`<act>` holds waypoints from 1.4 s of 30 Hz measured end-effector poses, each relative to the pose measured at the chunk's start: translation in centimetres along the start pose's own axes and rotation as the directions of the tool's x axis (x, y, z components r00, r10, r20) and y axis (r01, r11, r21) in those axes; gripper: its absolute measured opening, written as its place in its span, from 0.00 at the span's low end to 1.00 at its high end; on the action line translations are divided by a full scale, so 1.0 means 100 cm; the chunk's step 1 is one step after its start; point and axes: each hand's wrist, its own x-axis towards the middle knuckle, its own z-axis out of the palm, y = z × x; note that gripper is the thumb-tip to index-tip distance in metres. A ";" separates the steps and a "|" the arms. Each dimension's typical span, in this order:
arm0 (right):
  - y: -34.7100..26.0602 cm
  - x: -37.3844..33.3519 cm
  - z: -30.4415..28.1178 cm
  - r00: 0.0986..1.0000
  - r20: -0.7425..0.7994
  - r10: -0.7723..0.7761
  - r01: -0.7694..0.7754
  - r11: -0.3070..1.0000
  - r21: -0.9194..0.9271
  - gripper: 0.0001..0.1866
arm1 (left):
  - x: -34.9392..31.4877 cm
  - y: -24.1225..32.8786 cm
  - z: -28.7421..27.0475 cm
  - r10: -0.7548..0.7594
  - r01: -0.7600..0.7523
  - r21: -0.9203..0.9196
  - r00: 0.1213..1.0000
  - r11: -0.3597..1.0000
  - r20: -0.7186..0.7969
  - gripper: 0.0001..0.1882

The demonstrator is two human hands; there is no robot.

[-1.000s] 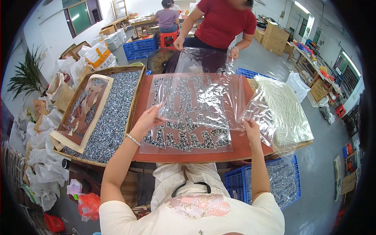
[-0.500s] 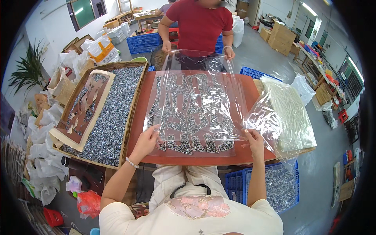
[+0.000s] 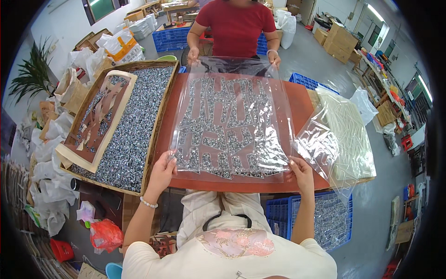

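A clear plastic sheet (image 3: 281,135) is stretched between me and a person in a red shirt, who grips its far corners with both hands. My left hand (image 3: 162,171) pinches the near left corner. At the near right corner, my right hand (image 3: 302,174) has thumb and fingers closed on the film. Beneath the sheet lies a pattern of glittering dark stones (image 3: 216,114) in strokes and angular shapes, on a clear backing with its edge showing near me. Whether the sheet touches the stones I cannot tell.
The red-brown table (image 3: 304,111) carries everything. On the left stands a wooden tray (image 3: 151,149) of loose glittering stones with a cut-out stencil (image 3: 123,111) on it. A stack of translucent sheets (image 3: 353,139) lies at right. Blue crates (image 3: 347,232) stand below.
My left hand has moved left and a little nearer to me, and the sheet is pulled wider. Its near edge now covers more of the nearest stones. My right hand has shifted slightly.
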 end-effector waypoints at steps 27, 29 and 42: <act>0.039 -0.032 0.019 0.996 -0.047 0.078 -0.083 0.989 -0.124 0.15 | -0.039 -0.050 -0.003 -0.079 0.039 -0.110 0.919 0.993 -0.385 0.08; 0.044 -0.034 0.022 0.996 -0.047 0.080 -0.085 0.987 -0.139 0.17 | -0.042 -0.046 0.005 -0.057 0.031 -0.077 0.930 0.997 -0.364 0.13; 0.053 -0.026 0.039 0.948 -0.167 -0.269 0.185 0.899 -0.397 0.28 | -0.038 -0.035 0.025 0.158 0.041 0.453 0.906 0.891 -0.393 0.18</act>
